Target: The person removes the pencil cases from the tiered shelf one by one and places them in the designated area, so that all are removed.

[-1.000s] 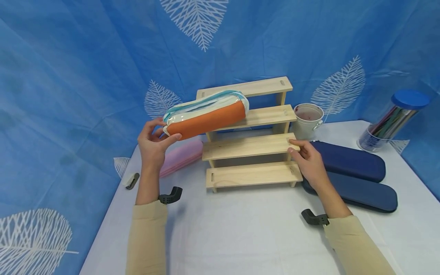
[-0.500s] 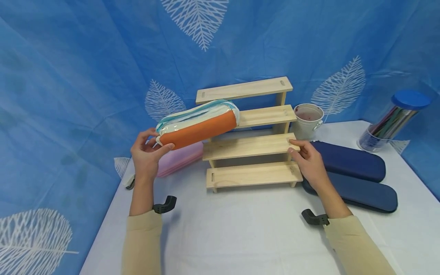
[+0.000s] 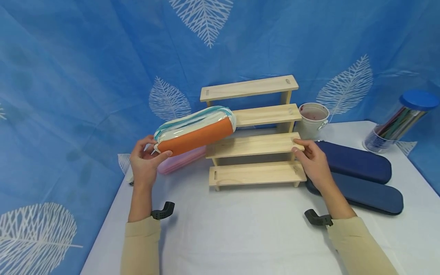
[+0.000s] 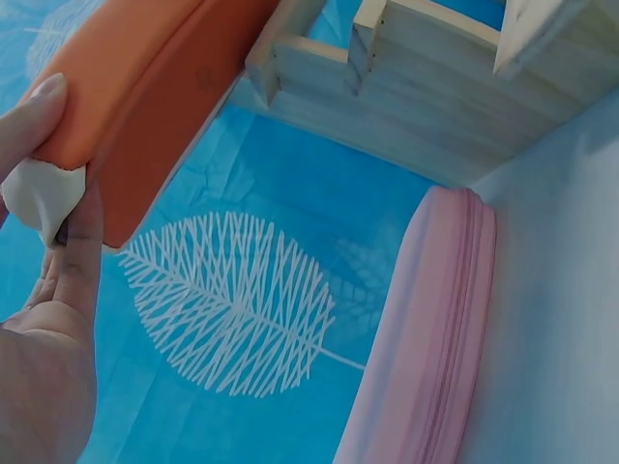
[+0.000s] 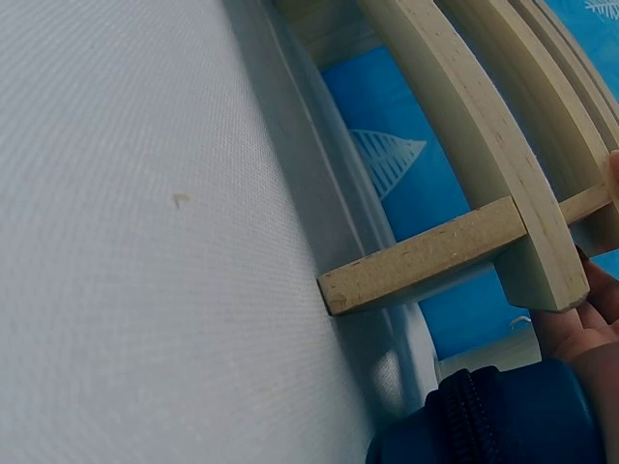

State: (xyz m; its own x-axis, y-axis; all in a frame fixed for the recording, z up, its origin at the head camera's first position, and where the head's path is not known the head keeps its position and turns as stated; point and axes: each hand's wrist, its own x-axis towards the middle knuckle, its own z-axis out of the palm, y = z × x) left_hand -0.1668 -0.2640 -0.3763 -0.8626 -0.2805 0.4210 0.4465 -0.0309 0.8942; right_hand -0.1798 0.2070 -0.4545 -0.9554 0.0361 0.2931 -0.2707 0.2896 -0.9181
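Note:
My left hand (image 3: 144, 162) pinches the near-left end of a pencil case (image 3: 196, 135) with an orange side, a clear top and teal-and-white trim. The case is held in the air, tilted, its far end in front of the second-highest step of a wooden tiered shelf (image 3: 254, 173). In the left wrist view the thumb lies on the orange side (image 4: 145, 87) and fingers curl beneath the white end tab. My right hand (image 3: 314, 162) grips the right end of the shelf's third step from the top, thumb in front. Only a little of that hand shows in the right wrist view.
A pink case (image 3: 180, 160) lies left of the shelf, partly under the held case. Two navy cases (image 3: 357, 162) lie on the right. A white bucket (image 3: 312, 121) and a blue-lidded clear canister (image 3: 395, 126) stand farther back. Blue cloth hangs behind the table.
My left hand has moved down and slightly left with the pencil case, uncovering more of the upper steps. My right hand keeps its grip on the shelf. The whole view has shifted slightly.

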